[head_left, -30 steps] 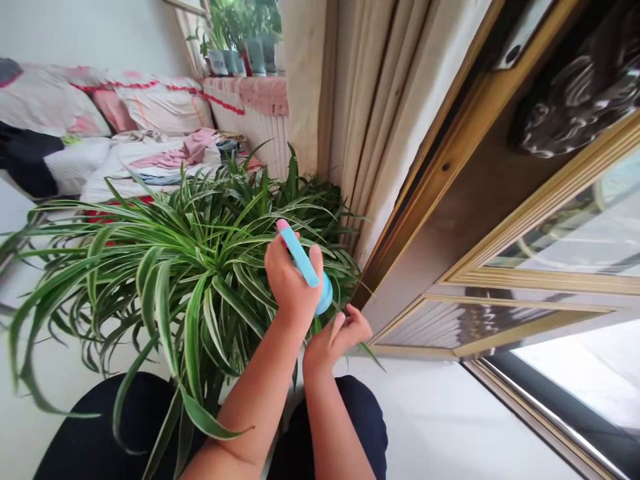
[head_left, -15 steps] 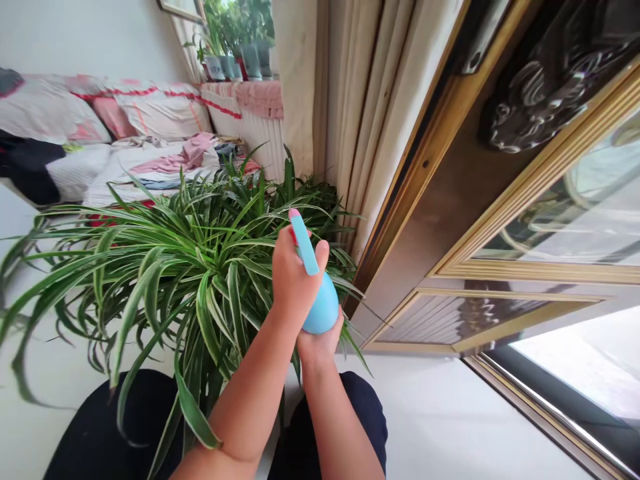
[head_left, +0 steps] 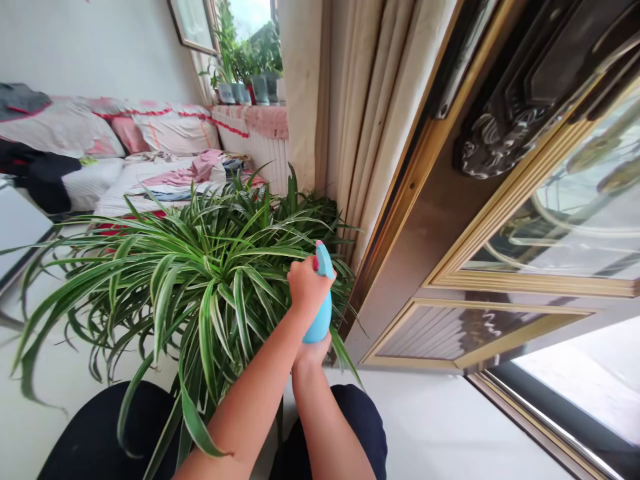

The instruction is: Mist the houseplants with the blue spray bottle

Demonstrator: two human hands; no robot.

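Note:
My left hand [head_left: 307, 287] is closed around the upper part of a light blue plastic spray bottle [head_left: 318, 325], with the bottle's blue spray head [head_left: 325, 261] showing above my fingers. My right hand [head_left: 311, 353] cups the bottle's rounded base from below, its fingers mostly hidden behind the bottle. Both hands are right beside a large green-and-white striped spider plant [head_left: 205, 293], whose long leaves brush my forearm. Its pot is hidden under the leaves.
My dark trousered knees [head_left: 120, 427] lie below the plant. To the right stand a cream curtain [head_left: 345, 133] and a gold-framed glass door [head_left: 500, 313]. Farther back are a bed with pillows and rumpled bedding [head_left: 170, 130] and potted plants on a windowsill [head_left: 245, 83].
My right hand has gone from beside the bottle, fingers apart, to cupping its base. The bottle has turned more upright, and my left hand has shifted slightly towards the door.

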